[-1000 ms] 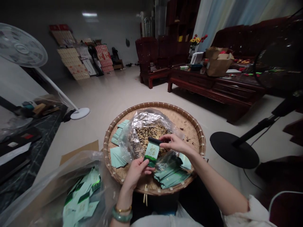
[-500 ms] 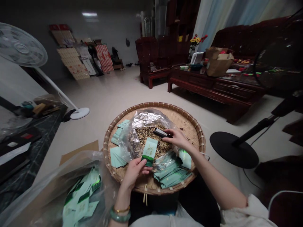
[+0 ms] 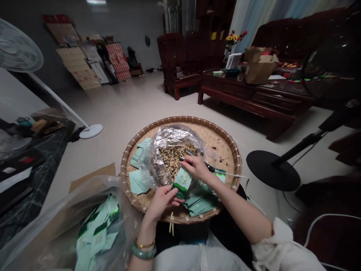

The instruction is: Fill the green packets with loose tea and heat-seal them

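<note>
My left hand [image 3: 163, 199] pinches the lower end of a pale-green packet [image 3: 182, 180] with a dark green band, tilted up over the tray. In my closed right hand [image 3: 196, 167] is a black handheld sealer [image 3: 209, 167] with a white cord; the fingers are at the packet's upper edge and hide part of the tool. Just beyond, an open clear plastic bag [image 3: 175, 132] holds a dry, chopped yellow-and-dark mix [image 3: 172, 156]. Fanned flat packets [image 3: 137, 182] lie left of it, and a pile of packets [image 3: 201, 203] lies at the right.
The round woven bamboo tray [image 3: 222, 139] sits before me. A large clear bag of green packets [image 3: 98, 237] stands at lower left. The white cord [image 3: 234, 175] crosses the tray's right rim. A white fan [image 3: 90, 131] and a black fan base [image 3: 273, 171] flank the tray.
My right hand has moved down and left with the sealer, from over the mix to the packet's upper edge. The packet tilts slightly more right. The view has shifted a little.
</note>
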`<state>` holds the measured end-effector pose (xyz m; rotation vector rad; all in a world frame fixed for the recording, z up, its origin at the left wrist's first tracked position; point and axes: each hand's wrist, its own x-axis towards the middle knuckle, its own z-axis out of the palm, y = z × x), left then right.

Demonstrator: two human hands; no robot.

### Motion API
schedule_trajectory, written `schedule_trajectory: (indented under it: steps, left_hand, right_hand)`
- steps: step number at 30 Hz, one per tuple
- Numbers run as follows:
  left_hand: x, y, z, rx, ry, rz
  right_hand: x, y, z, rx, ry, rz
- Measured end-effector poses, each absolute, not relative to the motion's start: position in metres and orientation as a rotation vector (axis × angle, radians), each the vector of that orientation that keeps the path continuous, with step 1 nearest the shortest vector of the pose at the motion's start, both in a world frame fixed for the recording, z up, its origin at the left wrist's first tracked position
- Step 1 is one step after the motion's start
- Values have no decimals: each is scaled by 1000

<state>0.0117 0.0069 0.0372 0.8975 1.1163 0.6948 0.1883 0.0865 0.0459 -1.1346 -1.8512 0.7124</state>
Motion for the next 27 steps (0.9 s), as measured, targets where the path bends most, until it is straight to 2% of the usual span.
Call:
schedule_trajectory:
  steps: [3, 6, 8, 11, 15, 18, 23, 27]
  left_hand:
    - [6, 5, 35, 854, 1100, 774]
    - [-6, 3, 33, 687, 1052, 1219]
    - [-14, 3, 33, 532, 979, 1582]
    - [-20, 3, 35, 432, 934, 1706]
    - [-11, 4, 34, 512, 1000, 1574]
    - [-1, 4, 33, 773, 1137, 1292]
    - [10, 2, 27, 1459, 1234, 692]
    - [16, 1, 22, 1831, 1202, 470]
  right_hand:
    - [196, 88, 47, -1127, -1703, 1008]
    - [209, 81, 50, -1121, -1695, 1216]
    - [215, 70, 52, -1081, -1980, 1266]
    - [214, 52, 49, -993, -2487, 1170]
    - [201, 39, 40, -1075, -2693, 992]
    - [195, 35, 36, -1152, -2663, 987]
    - [200, 32, 33, -1141, -2477, 1140]
    - [211, 29, 30, -1078, -2295, 1286]
